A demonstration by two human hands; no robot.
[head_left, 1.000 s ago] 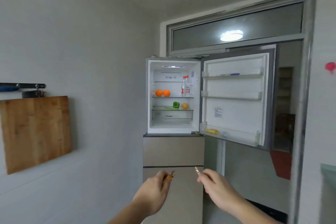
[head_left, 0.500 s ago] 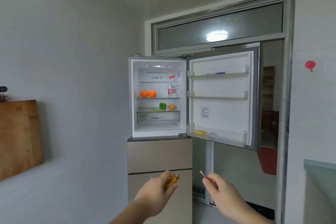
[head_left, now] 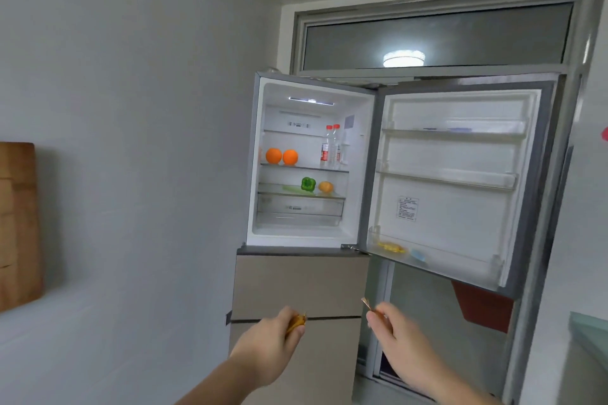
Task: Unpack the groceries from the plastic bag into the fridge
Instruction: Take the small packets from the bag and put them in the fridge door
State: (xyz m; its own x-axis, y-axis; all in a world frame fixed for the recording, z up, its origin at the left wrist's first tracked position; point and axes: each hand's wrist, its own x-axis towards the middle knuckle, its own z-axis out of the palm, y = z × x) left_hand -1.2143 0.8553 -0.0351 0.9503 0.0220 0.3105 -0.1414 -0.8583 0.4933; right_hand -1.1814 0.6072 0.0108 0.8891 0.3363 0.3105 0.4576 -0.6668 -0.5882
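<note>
The fridge (head_left: 306,283) stands ahead with its upper door (head_left: 460,181) swung open to the right. Inside, two oranges (head_left: 282,156) and two bottles (head_left: 331,146) sit on a shelf; a green pepper (head_left: 308,184) and a yellow fruit (head_left: 326,187) lie one shelf lower. My left hand (head_left: 269,342) is closed on a small orange-gold wrapped item (head_left: 297,322). My right hand (head_left: 398,335) pinches a small gold-wrapped item (head_left: 367,303). Both hands are held below the open compartment, in front of the lower drawers. The plastic bag is out of view.
The bottom door bin holds a yellow packet (head_left: 391,246) and a small blue thing (head_left: 418,255). A wooden cutting board (head_left: 16,223) hangs on the left wall. A pale green counter edge (head_left: 592,335) is at the right. A doorway frame runs behind the fridge door.
The view has come closer to the fridge and shifted right; the cutting board slid toward the left edge. Both hands keep their small wrapped items and stay low in front.
</note>
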